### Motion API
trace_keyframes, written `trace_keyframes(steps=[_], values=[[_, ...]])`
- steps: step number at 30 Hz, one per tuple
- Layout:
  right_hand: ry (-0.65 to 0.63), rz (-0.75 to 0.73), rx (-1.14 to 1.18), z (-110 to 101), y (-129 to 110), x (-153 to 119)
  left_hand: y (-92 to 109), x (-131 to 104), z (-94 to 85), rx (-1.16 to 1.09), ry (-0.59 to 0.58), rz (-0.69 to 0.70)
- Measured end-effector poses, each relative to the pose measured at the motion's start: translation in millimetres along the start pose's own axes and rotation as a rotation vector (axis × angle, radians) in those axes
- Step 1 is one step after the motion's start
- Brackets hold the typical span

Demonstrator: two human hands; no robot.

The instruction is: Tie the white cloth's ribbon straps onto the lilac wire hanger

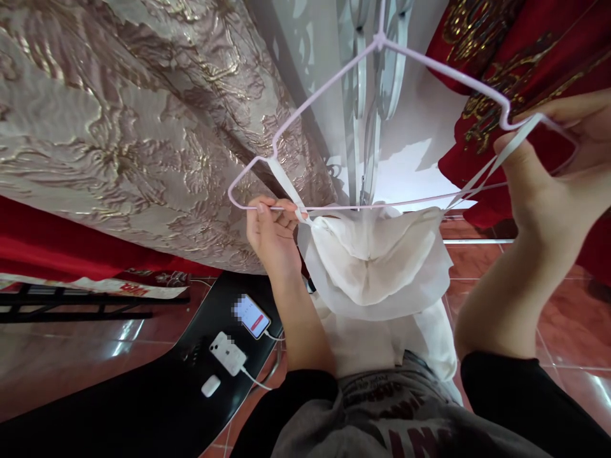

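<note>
A pale pink clothes hanger is in front of me, its hook running out of the top of the view. A white garment with thin straps hangs from it. The left strap loops over the hanger's left notch. My left hand is closed on the hanger's bottom bar beside that strap. At the right end, my right hand grips the hanger near the right notch, where the other strap passes over it between thumb and fingers. The garment's lower part falls against my body.
Beige curtain fabric with gold relief fills the upper left. Red cloth with gold embroidery hangs at the right, near a grey metal frame. On a black bench lie a lit phone, a white phone and a small white case.
</note>
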State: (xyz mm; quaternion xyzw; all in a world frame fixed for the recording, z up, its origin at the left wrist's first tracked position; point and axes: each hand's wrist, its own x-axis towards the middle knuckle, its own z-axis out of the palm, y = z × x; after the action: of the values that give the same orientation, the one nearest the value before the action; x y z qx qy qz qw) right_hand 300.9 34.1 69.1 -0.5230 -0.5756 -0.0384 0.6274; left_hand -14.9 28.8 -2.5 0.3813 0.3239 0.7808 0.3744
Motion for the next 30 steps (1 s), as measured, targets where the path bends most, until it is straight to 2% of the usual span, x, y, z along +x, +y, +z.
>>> trace_keyframes(steps=[3, 5, 9, 10, 13, 17, 20, 23, 25, 27, 28, 30], values=[[-0.065, -0.181, 0.023, -3, -4, 4, -3, 0, 0.3, -0.012, -0.010, -0.010], [-0.118, -0.192, -0.033, -9, -11, 6, -4, 0, 0.4, -0.016, -0.010, -0.016], [-0.304, -0.216, -0.161, -20, -25, 6, -3, 2, 0.9, -0.014, 0.013, -0.017], [-0.309, -0.227, -0.172, -19, -26, 6, -2, 2, 1.1, -0.009, 0.018, -0.019], [-0.213, -0.233, -0.058, -10, -23, 6, -2, 2, 1.0, 0.010, 0.022, -0.028], [-0.026, -0.151, 0.148, 5, -15, 10, -4, 2, -0.5, 0.034, 0.018, -0.044], [-0.071, -0.153, 0.085, 8, -15, 10, -4, 2, -0.9, 0.025, 0.023, -0.053], [-0.128, -0.303, 0.086, 6, -22, 4, -4, -1, 0.6, 0.003, 0.036, -0.066], [-0.053, -0.442, 0.146, 9, -29, -4, -4, -4, 1.6, -0.006, 0.048, -0.088], [-0.021, -0.466, 0.198, 17, -38, -14, -5, -7, 1.5, -0.003, 0.052, -0.109], [-0.080, -0.428, 0.205, 23, -41, -20, -6, -8, 0.8, 0.010, 0.050, -0.112], [-0.300, -0.333, 0.211, 38, -43, -31, -6, -9, -2.2, 0.077, 0.044, -0.100]])
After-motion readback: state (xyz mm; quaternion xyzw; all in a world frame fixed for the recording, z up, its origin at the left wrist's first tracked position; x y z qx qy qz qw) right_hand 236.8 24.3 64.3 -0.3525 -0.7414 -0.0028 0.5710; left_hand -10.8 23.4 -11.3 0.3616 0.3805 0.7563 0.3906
